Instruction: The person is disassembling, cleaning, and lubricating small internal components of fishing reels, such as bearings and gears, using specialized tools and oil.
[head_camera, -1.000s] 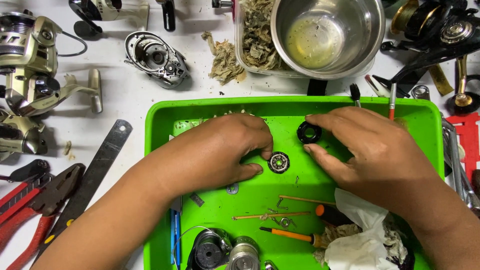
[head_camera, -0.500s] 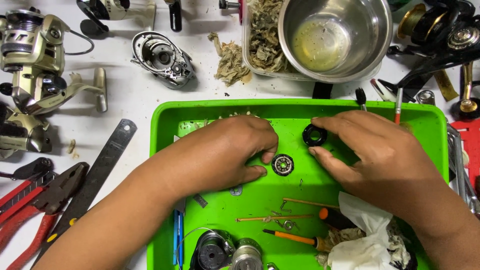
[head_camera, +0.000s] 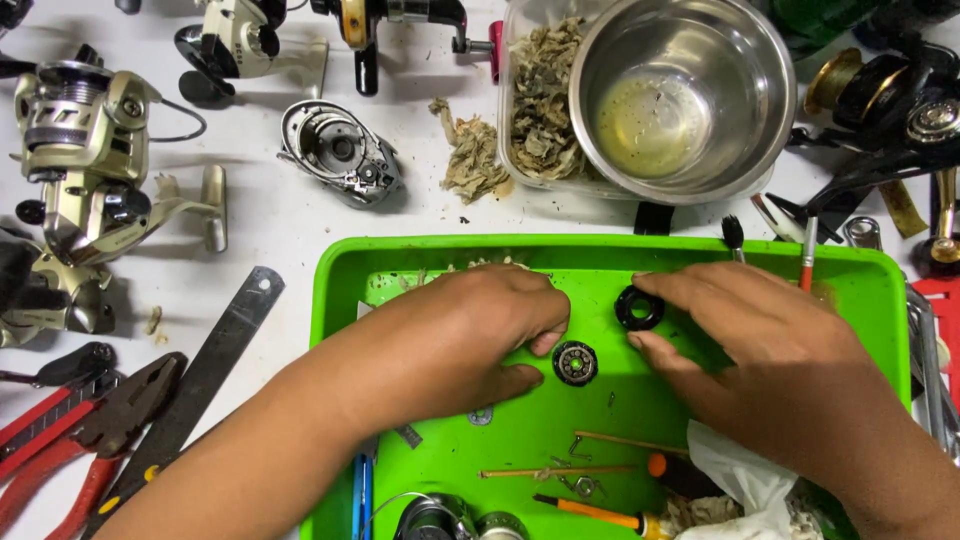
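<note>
Both hands rest inside a bright green tray (head_camera: 340, 300). My left hand (head_camera: 470, 335) lies palm down, thumb and forefinger pinching a small round gear-like disc (head_camera: 575, 362) that lies flat on the tray floor. My right hand (head_camera: 760, 350) reaches in from the right, its fingertips around a black ring-shaped part (head_camera: 638, 307) just above and right of the disc. Loose small parts, thin sticks and an orange-handled tool (head_camera: 590, 512) lie in the tray's near half, beside crumpled white tissue (head_camera: 745, 480).
A steel bowl (head_camera: 685, 95) sits in a clear tub of dirty shreds (head_camera: 540, 100) behind the tray. Fishing reels (head_camera: 75, 160) and an opened reel body (head_camera: 340, 150) lie at the left and back. Red-handled pliers (head_camera: 90, 430) and a metal ruler (head_camera: 200, 380) lie left of the tray.
The view has shifted slightly, so everything sits a little lower and further right in frame. Both hands keep the same hold on the disc and the black ring.
</note>
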